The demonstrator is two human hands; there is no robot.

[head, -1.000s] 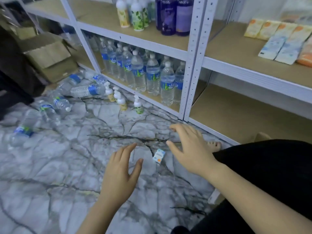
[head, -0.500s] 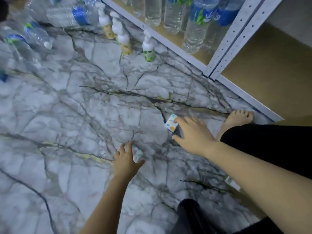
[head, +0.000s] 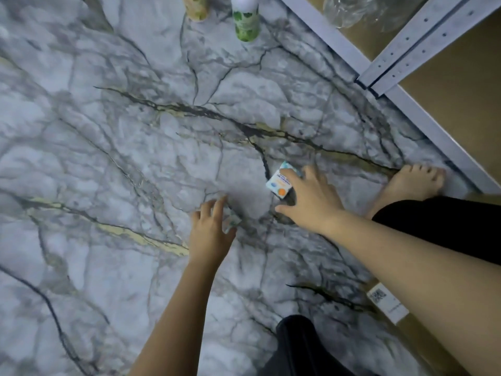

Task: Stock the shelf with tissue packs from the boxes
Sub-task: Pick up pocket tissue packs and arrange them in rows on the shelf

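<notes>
A small white tissue pack with a blue and orange print lies on the marble floor, and my right hand rests over it with fingers spread on its top edge. My left hand is flat on the floor to the lower left, covering a second small pack of which only a greenish corner shows. Whether either pack is gripped is unclear. The bottom shelf board lies at the upper right, behind a grey metal rail.
A green-labelled pump bottle and a yellow one stand at the top. Water bottles sit on the shelf behind the grey upright. My bare foot and black-clad legs are at right; a cardboard box edge with a label sits lower right.
The view has tilted down toward the floor. Both hands have dropped onto the floor, the right one onto the tissue pack, the left one onto a second pack.
</notes>
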